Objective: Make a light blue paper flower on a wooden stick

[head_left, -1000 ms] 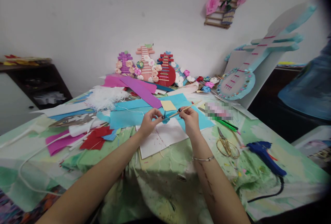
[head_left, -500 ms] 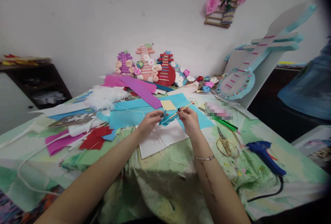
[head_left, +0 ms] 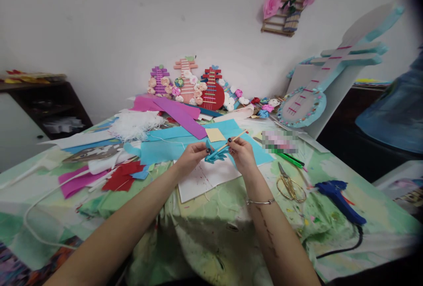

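Head view: both hands up front over the bench, which wears a green-and-white patterned cloth. Clock directions taken from the hands, 12 = away from the person.

Left hand: grip closed, thumb and fingertips pinching one edge of the blue paper piece. Right hand: grip closed on a thin stick, pinched between thumb and finger. Stick slants, upper end toward 2 o'clock, lower end at the blue paper piece. Can't tell if the two are attached. Blue paper piece sits between the hands, folded or cut into several points, above the white sheet. Bracelet on right wrist.

Just beyond at 12: yellow square, lying on light-blue sheets. 10 o'clock: purple strip. Between 9 and 10: white shredded heap. Between 8 and 9: red paper.

3 o'clock: green markers, just beside a pixelated patch. Between 3 and 4: gold-handled scissors, blades pointing away; further out same way, blue glue gun with black cord.

11 to 12, by the wall: three lute-shaped models, purple, peach and red. 2 o'clock: large white lute model with light-blue edging, tilted.
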The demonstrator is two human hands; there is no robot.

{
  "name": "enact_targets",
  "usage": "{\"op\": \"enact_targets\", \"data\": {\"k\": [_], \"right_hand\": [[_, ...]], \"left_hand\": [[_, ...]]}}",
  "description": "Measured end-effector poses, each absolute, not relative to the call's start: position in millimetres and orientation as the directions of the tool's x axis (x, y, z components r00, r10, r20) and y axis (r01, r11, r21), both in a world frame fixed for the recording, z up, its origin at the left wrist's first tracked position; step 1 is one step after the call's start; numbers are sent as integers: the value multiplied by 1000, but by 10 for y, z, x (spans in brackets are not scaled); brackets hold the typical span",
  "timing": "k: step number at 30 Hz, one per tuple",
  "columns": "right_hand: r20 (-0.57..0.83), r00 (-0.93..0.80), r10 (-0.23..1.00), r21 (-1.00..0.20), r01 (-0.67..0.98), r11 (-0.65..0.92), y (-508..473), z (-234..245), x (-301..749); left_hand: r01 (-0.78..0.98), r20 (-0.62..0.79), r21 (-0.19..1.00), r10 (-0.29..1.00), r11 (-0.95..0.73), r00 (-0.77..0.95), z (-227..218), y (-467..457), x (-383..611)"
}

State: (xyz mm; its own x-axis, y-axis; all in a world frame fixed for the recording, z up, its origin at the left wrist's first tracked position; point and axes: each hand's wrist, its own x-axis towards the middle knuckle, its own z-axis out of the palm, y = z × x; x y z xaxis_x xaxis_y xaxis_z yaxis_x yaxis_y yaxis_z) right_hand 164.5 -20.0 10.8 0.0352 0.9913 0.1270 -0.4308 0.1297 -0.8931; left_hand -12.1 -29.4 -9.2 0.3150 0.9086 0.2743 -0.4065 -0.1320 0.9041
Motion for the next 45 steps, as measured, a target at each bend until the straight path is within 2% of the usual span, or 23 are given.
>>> {"op": "enact_targets", "data": {"k": [15,21,25,30,45], "right_hand": [[109,25,994,-880,-462,108,-191,100,1646],[127,43,991,-881,-454,133,-189,91,1642],[129,7,992,-885,-451,119,-185,78,1632],[127,-10,992,-898,-425,111,-174,58,1624],[128,-13,992,-908,-405,112,-201,73,1596]], "left_hand": [[-407,304,901,887,-149,348,-150,-267,-135],[-423,286,898,893,-123,347,-88,-311,-130],[-402,215,915,896,-46,388,-28,-358,-133],[-424,246,903,897,-74,367,11,-394,-142],[-371,183,929,872,-2,453,5,-403,-156]]}}
